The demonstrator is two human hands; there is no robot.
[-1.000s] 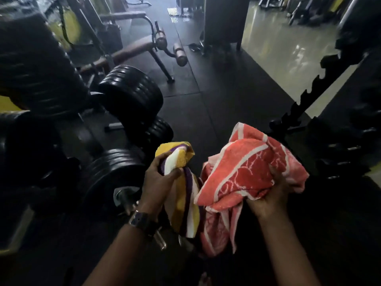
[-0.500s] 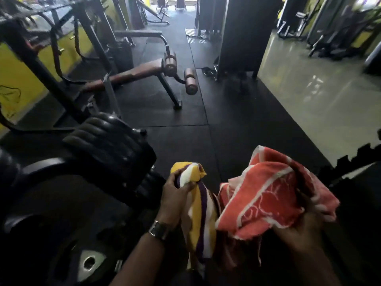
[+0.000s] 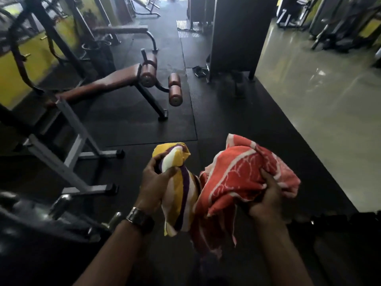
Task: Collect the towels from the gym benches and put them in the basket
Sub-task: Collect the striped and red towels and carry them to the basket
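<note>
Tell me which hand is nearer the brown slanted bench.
Left. The left hand, gripping the yellow towel, sits just below the bench; the right hand, holding the red towel, is farther right.

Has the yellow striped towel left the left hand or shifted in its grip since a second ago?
No. The yellow striped towel stays bunched in the left hand, beside the red towel.

My left hand (image 3: 153,182) holds one towel (image 3: 179,188), my right hand (image 3: 266,200) the other towel (image 3: 239,178); the two towels touch between my hands, in front of me. A bench (image 3: 107,81) stands ahead to the left on the mat (image 3: 134,122), a rack (image 3: 68,145) nearer on my left. A column (image 3: 237,34) stands ahead, right of the bench.
</note>
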